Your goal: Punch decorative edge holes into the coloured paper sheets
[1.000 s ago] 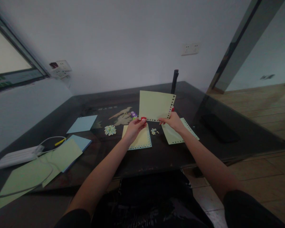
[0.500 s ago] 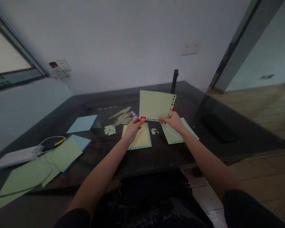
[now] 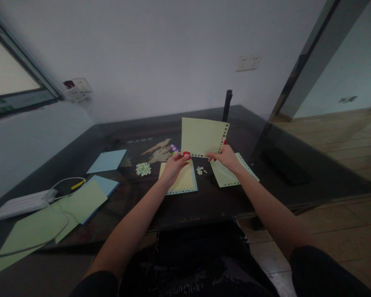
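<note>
Sheet: a pale yellow paper square (image 3: 202, 136), held upright above the bench (image 3: 204, 206); its right and lower edges were punched with small holes.
Left hand (image 3: 173, 167): grip pinched on a small red punch (image 3: 186, 154) at the lower left corner.
Right hand (image 3: 225, 159): grip pinched on the lower right edge.
Risk: thin paper could be creased or torn if squeezed askew.
Surroundings: punched sheets (image 3: 181, 181) and a heap of confetti (image 3: 143, 168) lay on the dark glossy top.

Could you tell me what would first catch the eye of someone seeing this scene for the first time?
Most striking is the pale yellow sheet with a punched edge, held up above the dark table between the left hand and right hand. The left hand also pinches a small red punch at the sheet's lower corner. Two more punched sheets lie flat below, with paper confetti left of them.
</note>
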{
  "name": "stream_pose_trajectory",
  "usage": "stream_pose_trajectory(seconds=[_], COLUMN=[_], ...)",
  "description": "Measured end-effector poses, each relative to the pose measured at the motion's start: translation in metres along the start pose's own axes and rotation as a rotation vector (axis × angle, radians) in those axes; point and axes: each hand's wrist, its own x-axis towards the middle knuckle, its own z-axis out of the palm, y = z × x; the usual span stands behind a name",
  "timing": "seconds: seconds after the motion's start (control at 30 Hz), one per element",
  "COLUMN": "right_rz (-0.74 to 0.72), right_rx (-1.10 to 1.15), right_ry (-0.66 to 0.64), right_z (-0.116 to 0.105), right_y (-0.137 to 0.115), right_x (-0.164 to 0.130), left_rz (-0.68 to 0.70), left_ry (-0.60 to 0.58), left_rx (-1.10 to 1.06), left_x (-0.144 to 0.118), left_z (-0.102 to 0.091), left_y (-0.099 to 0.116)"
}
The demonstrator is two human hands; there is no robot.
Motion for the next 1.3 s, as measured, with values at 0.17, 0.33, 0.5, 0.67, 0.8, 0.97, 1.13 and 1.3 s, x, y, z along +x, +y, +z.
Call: stream_pose_trajectory(seconds=[0.17, 0.33, 0.5, 0.67, 0.8, 0.97, 1.13, 1.3], right_rz=[-0.010, -0.001, 0.007, 0.017, 0.011, 0.016, 0.014, 0.011], right_rx=[-0.015, -0.009, -0.017, -0.040, -0.039, -0.041, -0.043, -0.052], right_ry=[-0.006, -0.007, -0.002, 0.010, 0.008, 0.010, -0.004, 0.001], right_z=[0.0000, 0.0001, 0.0001, -0.0004, -0.0001, 0.0003, -0.0003, -0.0001], right_y=[0.0007, -0.0020, -0.0025, -0.0033, -0.0030, -0.0022, -0.0017, -0.0015], right_x=[0.0006, 0.0002, -0.0001, -0.0008, -0.0010, -0.0004, -0.0003, -0.0005], left_rz=[0.003, 0.014, 0.024, 0.032, 0.044, 0.061, 0.091, 0.104], left_ry=[-0.006, -0.013, -0.002, 0.010, 0.014, 0.015, 0.024, 0.036], left_rx=[-0.012, -0.016, 0.013, 0.051, 0.079, 0.119, 0.162, 0.183], left_x=[0.0020, 0.0023, 0.0004, -0.0003, -0.0004, -0.0002, 0.0014, 0.0045], left_z=[-0.0013, -0.0013, -0.0007, -0.0007, -0.0007, -0.0019, -0.0038, -0.0068], left_y=[-0.0015, -0.0016, -0.0003, 0.0004, 0.0009, 0.0006, -0.0015, -0.0051])
